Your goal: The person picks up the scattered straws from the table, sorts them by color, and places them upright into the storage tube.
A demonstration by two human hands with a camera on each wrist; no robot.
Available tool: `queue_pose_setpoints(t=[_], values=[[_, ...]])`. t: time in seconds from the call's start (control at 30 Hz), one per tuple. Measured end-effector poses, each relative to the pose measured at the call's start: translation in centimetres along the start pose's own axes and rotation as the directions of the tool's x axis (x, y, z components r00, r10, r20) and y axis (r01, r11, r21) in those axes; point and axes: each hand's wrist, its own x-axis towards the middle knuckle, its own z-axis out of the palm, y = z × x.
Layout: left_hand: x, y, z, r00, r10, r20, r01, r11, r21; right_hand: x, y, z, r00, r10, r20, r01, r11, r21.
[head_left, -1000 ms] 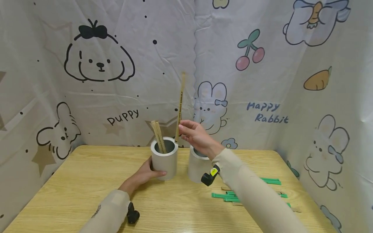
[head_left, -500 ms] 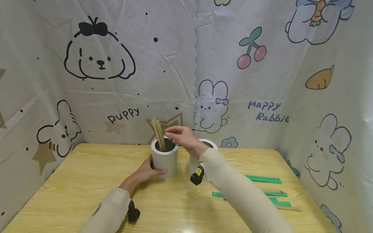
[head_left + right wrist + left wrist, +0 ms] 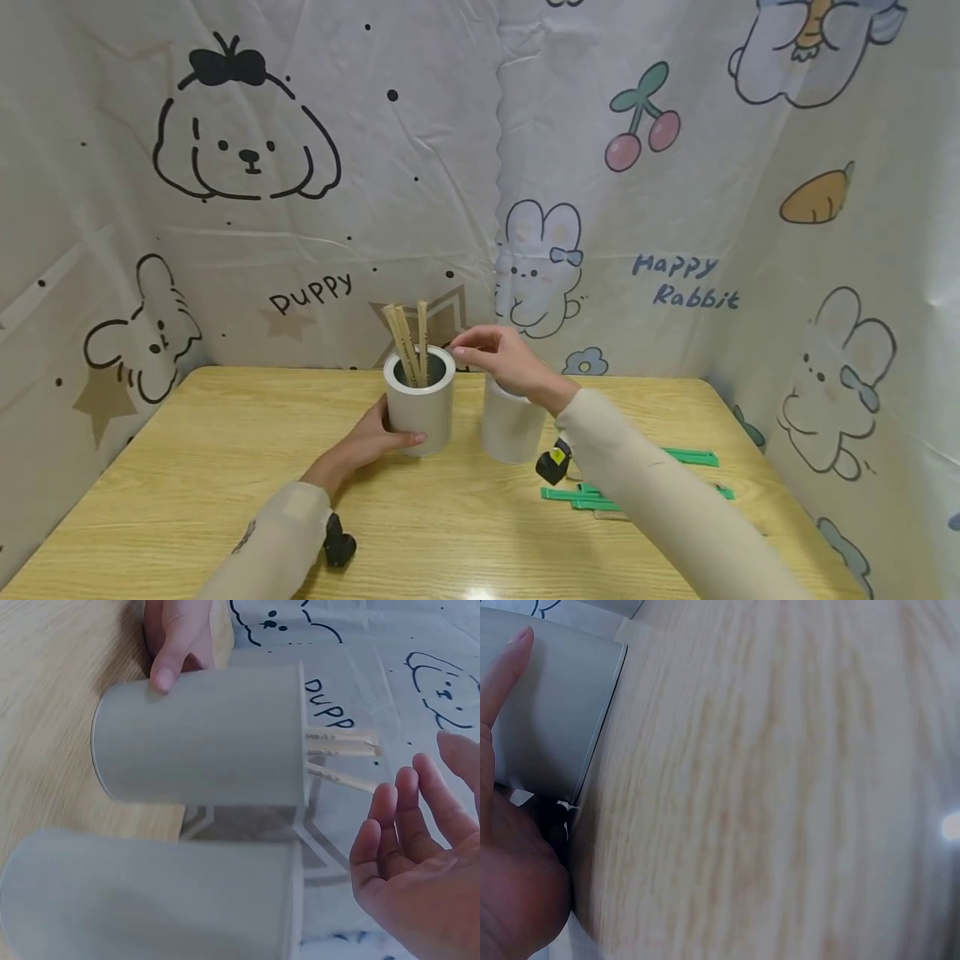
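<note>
My left hand [image 3: 363,440] grips a pale grey cylindrical container [image 3: 423,421] from its left side, thumb across the front; the far fingers are hidden. Several thin tan sticks with dark print [image 3: 403,335] stand in that container, leaning and poking above the rim. My right hand [image 3: 427,877] is beside the sticks' tops in the right wrist view, its fingers relaxed and bent with nothing between them. In the head view it hovers just right of the rim, partly over a second container [image 3: 512,432] of the same kind, whose mouth it mostly hides.
Several green strips [image 3: 564,495] and tan sticks lie on the right of the wooden table [image 3: 225,467], partly behind my right sleeve [image 3: 645,475]. A printed cloth curtain [image 3: 420,217] rises right behind the table's back edge.
My right hand carried a tan stick left over the held container and let it drop among the others, then drew back to the right. My left hand kept its grip.
</note>
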Motion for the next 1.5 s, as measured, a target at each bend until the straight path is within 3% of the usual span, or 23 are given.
queue_pose_setpoints(t=[0.27,0.47,0.8,0.93,1.17,1.5], values=[[-0.1,0.1,-0.1,1.000,0.000,-0.004,0.000,1.000,0.003,-3.4,-0.1,-3.7,0.999,-0.008,0.034,0.011,0.996,-0.086],[-0.1,-0.1,-0.1,1.000,0.004,0.001,-0.004,1.000,-0.002,-6.4,1.4,-6.1,0.999,0.024,0.034,-0.020,0.994,-0.110],[-0.3,0.1,-0.1,1.000,-0.013,0.007,0.013,1.000,-0.018,-10.8,6.3,-9.0,0.998,0.037,0.045,-0.029,0.984,-0.177],[-0.4,0.3,0.0,1.000,-0.007,0.009,0.007,1.000,-0.019,-12.8,8.9,-10.4,0.994,0.059,0.090,-0.039,0.978,-0.207],[-0.5,0.4,0.1,1.000,-0.004,0.018,0.004,1.000,-0.011,-16.3,13.4,-12.3,0.974,0.106,0.200,-0.080,0.988,-0.136],[-0.6,0.3,0.1,1.000,-0.009,0.005,0.009,1.000,-0.010,-19.2,17.1,-14.8,0.965,0.165,0.202,-0.137,0.980,-0.147]])
